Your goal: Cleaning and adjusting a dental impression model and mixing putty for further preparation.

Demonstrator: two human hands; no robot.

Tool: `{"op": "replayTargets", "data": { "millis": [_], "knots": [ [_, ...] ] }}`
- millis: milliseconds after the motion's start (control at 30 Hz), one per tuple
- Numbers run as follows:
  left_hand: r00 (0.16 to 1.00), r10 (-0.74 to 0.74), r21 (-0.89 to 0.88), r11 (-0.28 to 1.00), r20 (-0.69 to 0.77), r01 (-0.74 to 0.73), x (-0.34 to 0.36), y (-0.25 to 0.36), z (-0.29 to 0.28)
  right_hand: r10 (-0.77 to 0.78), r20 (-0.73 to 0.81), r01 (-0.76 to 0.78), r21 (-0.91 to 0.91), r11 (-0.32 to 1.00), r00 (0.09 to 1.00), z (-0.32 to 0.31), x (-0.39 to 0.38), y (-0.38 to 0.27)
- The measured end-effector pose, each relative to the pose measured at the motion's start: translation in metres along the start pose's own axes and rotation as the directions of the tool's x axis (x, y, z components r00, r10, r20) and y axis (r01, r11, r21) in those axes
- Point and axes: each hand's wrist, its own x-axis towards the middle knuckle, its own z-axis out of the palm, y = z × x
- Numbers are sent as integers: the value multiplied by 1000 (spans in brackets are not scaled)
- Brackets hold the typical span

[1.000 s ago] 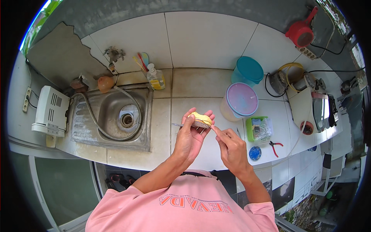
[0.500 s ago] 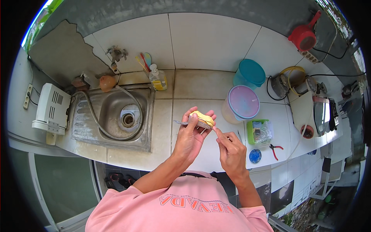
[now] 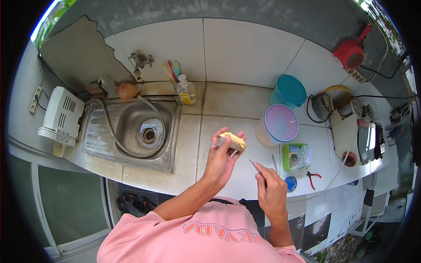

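Observation:
My left hand (image 3: 222, 158) is closed around a small yellow-topped object (image 3: 235, 141) with a grey part beneath it; its kind I cannot make out. A thin grey strip juts from its left side, between my thumb and fingers. To the right and nearer my body, my right hand (image 3: 272, 189) grips a thin pointed metal tool (image 3: 254, 166), its tip aimed up and left, apart from the yellow-topped object. On the counter just beyond my right hand lies another slim metal tool (image 3: 274, 163).
A steel sink (image 3: 173, 153) with a grey hose is on the left, a soap bottle (image 3: 187, 94) behind it. To the right stand a pink-lidded tub (image 3: 280, 122), a teal-lidded tub (image 3: 291, 91), a green box (image 3: 287, 158), a round blue container (image 3: 290, 183) and red-handled pliers (image 3: 312, 179).
My right hand has drawn back from the yellow-topped object, toward my body and to the right, and the metal tool's tip now shows clearly. My left hand has tilted the object.

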Motion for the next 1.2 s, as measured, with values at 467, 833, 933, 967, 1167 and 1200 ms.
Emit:
{"op": "replayTargets", "data": {
  "millis": [467, 833, 933, 967, 1167, 1200],
  "knots": [
    [984, 104, 154, 980, 146, -127, -25, 23, 22, -386, -137, 333, -300, 894, 912, 19, 53, -8],
    [973, 166, 373, 902, 160, -216, -27, 24, 15, -452, 48, 429, -416, 802, 891, 25, 63, -1],
    [977, 163, 388, 899, 135, -204, -25, 18, 12, -395, 75, 392, -382, 837, 916, 36, 64, 7],
    [982, 162, 349, 918, 99, -186, -26, 15, 11, -382, 11, 362, -346, 866, 924, 41, 62, 6],
    [967, 242, 330, 909, 82, -256, -24, 3, 11, -244, -155, 202, -244, 948, 957, 61, 52, 1],
    [968, 238, 332, 909, 81, -251, -23, 2, 11, -222, -176, 180, -225, 958, 959, 63, 51, 0]
  ]
}}
